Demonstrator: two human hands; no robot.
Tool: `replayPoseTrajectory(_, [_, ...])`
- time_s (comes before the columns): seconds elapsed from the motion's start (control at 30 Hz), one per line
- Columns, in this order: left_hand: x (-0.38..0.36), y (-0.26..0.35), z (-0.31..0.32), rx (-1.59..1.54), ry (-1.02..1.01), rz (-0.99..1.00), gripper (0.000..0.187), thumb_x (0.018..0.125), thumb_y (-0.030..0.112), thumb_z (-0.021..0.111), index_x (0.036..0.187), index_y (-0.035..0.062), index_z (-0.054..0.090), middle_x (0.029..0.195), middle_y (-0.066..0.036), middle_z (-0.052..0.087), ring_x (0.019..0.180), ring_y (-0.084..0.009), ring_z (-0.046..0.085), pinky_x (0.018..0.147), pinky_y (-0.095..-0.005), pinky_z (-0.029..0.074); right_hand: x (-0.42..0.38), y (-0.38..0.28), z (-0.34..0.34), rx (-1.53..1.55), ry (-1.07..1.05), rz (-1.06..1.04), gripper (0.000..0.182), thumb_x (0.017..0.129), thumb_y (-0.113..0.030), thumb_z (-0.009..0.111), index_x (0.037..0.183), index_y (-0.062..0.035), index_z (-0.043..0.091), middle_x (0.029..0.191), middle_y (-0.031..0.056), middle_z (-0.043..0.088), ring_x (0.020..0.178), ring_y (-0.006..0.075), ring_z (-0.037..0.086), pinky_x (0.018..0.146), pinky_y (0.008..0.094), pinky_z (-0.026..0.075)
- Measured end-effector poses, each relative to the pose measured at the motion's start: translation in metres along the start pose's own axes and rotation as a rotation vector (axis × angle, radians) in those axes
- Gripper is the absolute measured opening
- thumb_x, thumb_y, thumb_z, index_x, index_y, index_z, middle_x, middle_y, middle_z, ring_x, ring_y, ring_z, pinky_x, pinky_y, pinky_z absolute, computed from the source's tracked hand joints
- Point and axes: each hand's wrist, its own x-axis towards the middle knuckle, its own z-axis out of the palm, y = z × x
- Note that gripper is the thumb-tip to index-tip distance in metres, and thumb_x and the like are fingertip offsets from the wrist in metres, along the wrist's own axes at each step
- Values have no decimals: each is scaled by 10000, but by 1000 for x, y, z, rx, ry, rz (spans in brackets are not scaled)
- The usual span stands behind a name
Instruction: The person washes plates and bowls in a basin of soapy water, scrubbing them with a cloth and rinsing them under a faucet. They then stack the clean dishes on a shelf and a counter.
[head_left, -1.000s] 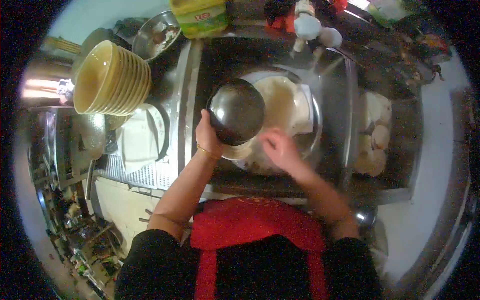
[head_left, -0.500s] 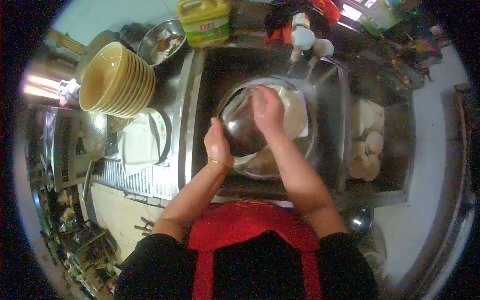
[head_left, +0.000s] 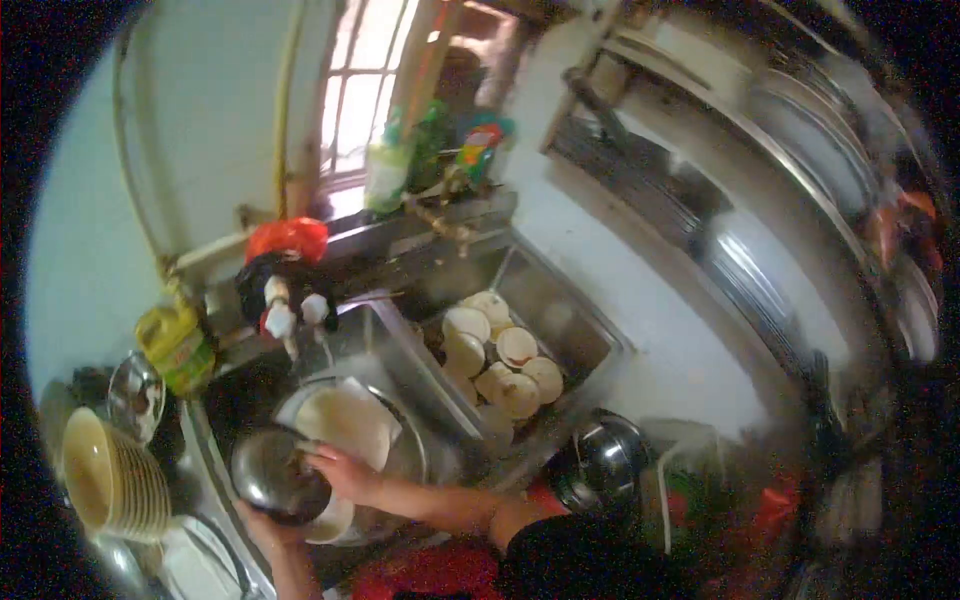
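A round, shiny metal bowl is tilted above the left sink basin, its rounded side towards me. My left hand is closed around its lower edge, the fingers partly hidden behind it. At the bowl's right edge, the fingers of my right hand grip the rim. Just beyond and beneath lies a large metal basin holding pale dishes. Two taps stand behind it.
Several pale bowls lie in the right sink compartment. A stack of yellow bowls stands at left, near a yellow jug and a metal dish. A dark shiny pot is at right, below a wall shelf.
My view has swung to the right and up, bringing the window, right sink compartment and shelf into sight. My right hand has shifted from the bowl's face to its right edge.
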Motion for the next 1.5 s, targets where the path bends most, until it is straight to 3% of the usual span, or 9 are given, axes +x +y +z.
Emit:
replayPoseTrajectory(0.23, [-45, 26, 16, 239, -259, 233, 634, 892, 510, 217, 1264, 15, 354, 1261, -161, 412, 1121, -328, 437, 933, -484, 361, -37, 43, -26, -553, -461, 187, 306, 809, -293, 511, 915, -15, 581, 1022, 157, 548, 926, 278, 553, 682, 394, 453])
replayPoseTrajectory(0.37, [-101, 38, 81, 134, 210, -65, 653, 868, 543, 223, 1288, 56, 336, 1270, -148, 406, 1096, -316, 455, 926, -494, 359, -56, 13, -22, 214, -164, 463, 508, 822, -484, 501, 1069, -40, 509, 1122, 115, 509, 1010, 228, 504, 697, 416, 471])
replayPoseTrajectory(0.6, [-56, 3, -1, 244, -243, -93, 663, 855, 558, 233, 1294, 71, 330, 1273, -143, 404, 1090, -309, 459, 920, -496, 363, -77, -46, -35, 771, -100, 351, 435, 803, -409, 582, 1067, -76, 490, 930, 45, 501, 783, 168, 516, 555, 348, 495])
replayPoseTrajectory(0.73, [-30, -8, -30, 248, -286, -219, 669, 847, 567, 239, 1297, 80, 327, 1274, -139, 403, 1086, -305, 461, 917, -498, 366, -64, -53, -37, 227, 322, -67, 302, 817, -341, 551, 757, -46, 535, 606, 41, 511, 602, 182, 533, 512, 330, 411])
replayPoseTrajectory(0.87, [8, -22, -75, 212, -318, -311, 675, 840, 575, 245, 1301, 89, 323, 1276, -136, 402, 1083, -302, 463, 913, -499, 368, -67, -27, -53, -419, -191, -183, 239, 765, -254, 555, 764, -19, 595, 689, 170, 579, 623, 277, 556, 594, 402, 422])
replayPoseTrajectory(1.03, [47, -31, -137, 75, -367, -459, 688, 814, 599, 273, 1299, 115, 334, 1270, -127, 411, 1081, -293, 462, 898, -505, 374, -87, -59, -38, -80, 318, -159, 225, 762, -244, 566, 783, -22, 600, 667, 148, 553, 648, 249, 551, 595, 395, 424])
replayPoseTrajectory(1.13, [-48, -8, -15, 226, -524, -315, 607, 802, 573, 326, 1205, 139, 455, 1189, -121, 482, 1112, -294, 440, 874, -529, 367, -82, -81, -35, -764, -396, -30, 174, 744, -248, 531, 694, -94, 597, 681, 90, 563, 681, 270, 549, 596, 402, 452])
replayPoseTrajectory(1.27, [-14, -7, -53, 271, -309, -454, 463, 835, 379, 479, 1206, 108, 422, 1273, -100, 380, 1094, -339, 432, 820, -489, 461, -70, -52, -46, -1174, -198, -901, 43, 597, -180, 562, 606, -144, 541, 682, 5, 518, 691, 162, 511, 620, 302, 434])
replayPoseTrajectory(1.5, [-11, -2, -42, 129, -243, -345, 314, 811, 128, 482, 1098, 2, 462, 1083, -114, 506, 997, -271, 499, 800, -460, 487, -24, -56, -47, -1048, -390, -645, 167, 646, -143, 623, 804, -103, 584, 819, 17, 557, 816, 225, 519, 736, 321, 451])
